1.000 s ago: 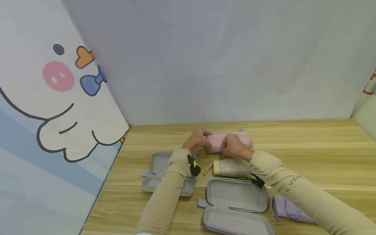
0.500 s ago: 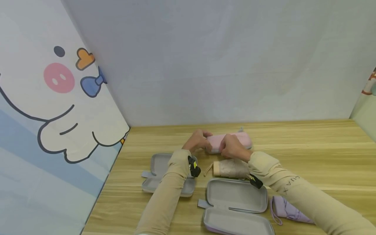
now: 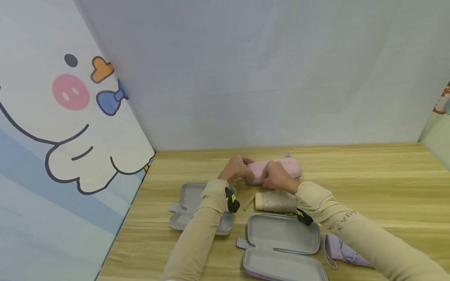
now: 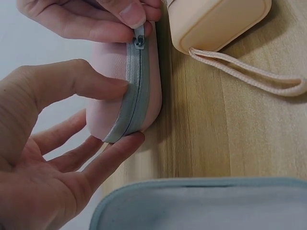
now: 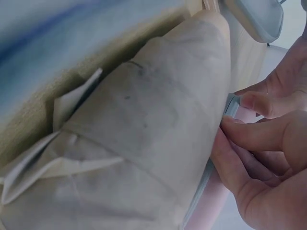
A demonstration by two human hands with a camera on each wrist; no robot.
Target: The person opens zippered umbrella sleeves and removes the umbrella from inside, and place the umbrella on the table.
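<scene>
A pink zip case (image 3: 292, 168) lies closed-up at the back of the table, a grey zipper (image 4: 137, 91) running along its side. My left hand (image 3: 236, 168) holds its left end, thumb on one side of the zipper and fingers on the other. With thumb and fingers my right hand (image 3: 279, 177) pinches the zipper pull (image 4: 139, 37), near that left end. Just in front of the case lies a beige folded umbrella (image 3: 277, 201) with a wrist cord, filling much of the right wrist view.
Two grey-lined cases lie open: one case (image 3: 192, 195) under the left forearm, the other case (image 3: 283, 234) in front of the beige umbrella. A purple folded umbrella (image 3: 346, 251) lies by the right forearm. A pale curtain (image 3: 267, 78) hangs behind the wooden table (image 3: 372, 164).
My right hand has shifted slightly to the left along the pink case, toward my left hand. The left hand has stayed at the case's end.
</scene>
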